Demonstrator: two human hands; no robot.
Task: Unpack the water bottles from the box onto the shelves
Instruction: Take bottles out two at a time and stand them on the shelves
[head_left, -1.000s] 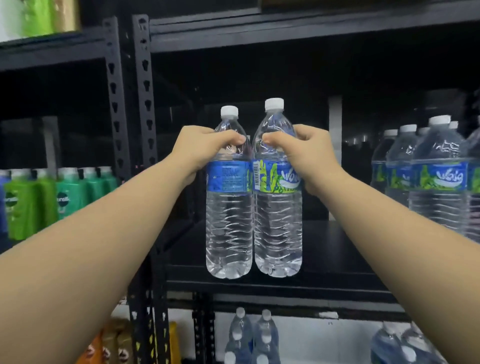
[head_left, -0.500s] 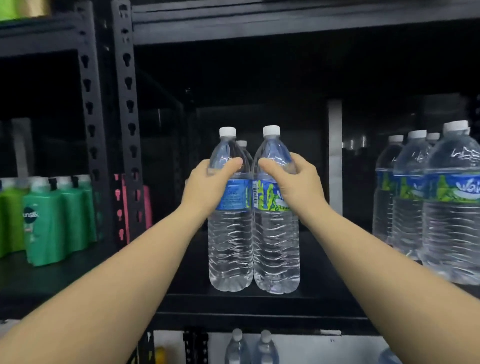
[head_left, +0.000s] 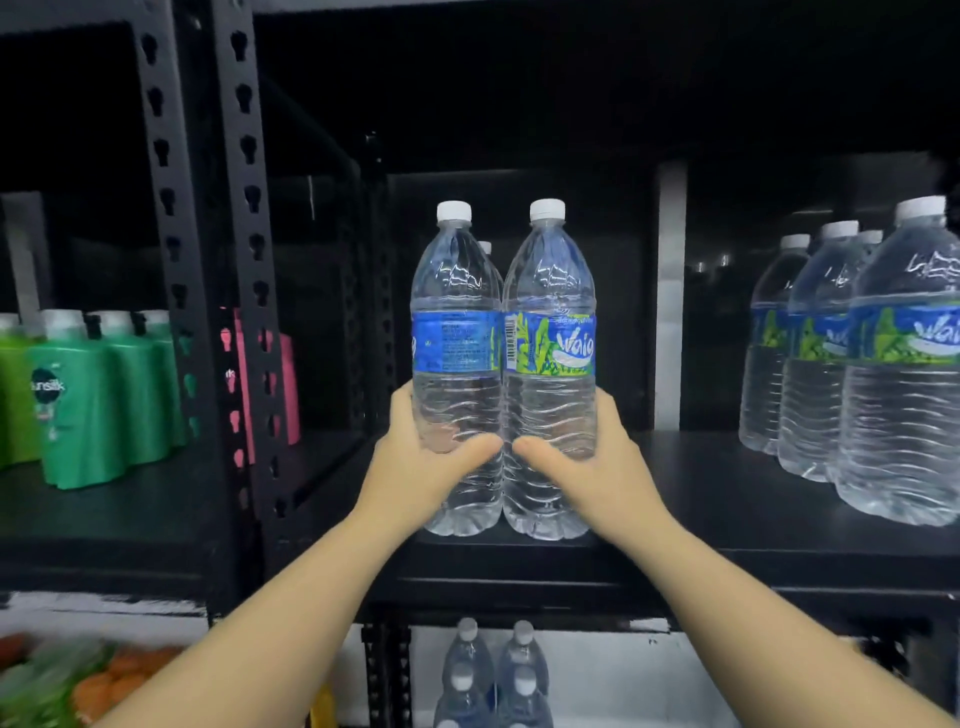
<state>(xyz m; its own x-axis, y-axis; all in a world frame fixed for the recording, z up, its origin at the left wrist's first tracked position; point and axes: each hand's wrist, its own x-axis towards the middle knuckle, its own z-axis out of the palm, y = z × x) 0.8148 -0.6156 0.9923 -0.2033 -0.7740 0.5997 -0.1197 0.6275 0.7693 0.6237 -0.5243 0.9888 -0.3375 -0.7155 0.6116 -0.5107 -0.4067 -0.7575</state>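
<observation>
Hands have slid from necks to lower bodies: left hand (head_left: 415, 467) grips one bottle (head_left: 457, 364), right hand (head_left: 597, 467) the other bottle (head_left: 550, 364). Both stand on the shelf (head_left: 727, 519), likely ready for release.

- A green-and-blue label on the right-hand held bottle (head_left: 549, 364) is showing the brand "Waig" beside a barcode.
- The nearest shelf bottle (head_left: 906, 364) at far right is displaying "Wai", cut off by the frame edge.
- A green shampoo bottle (head_left: 78, 400) at left is reading "unsilk".
- Small print on the left-hand held bottle (head_left: 457, 364) is staying illegible.
</observation>
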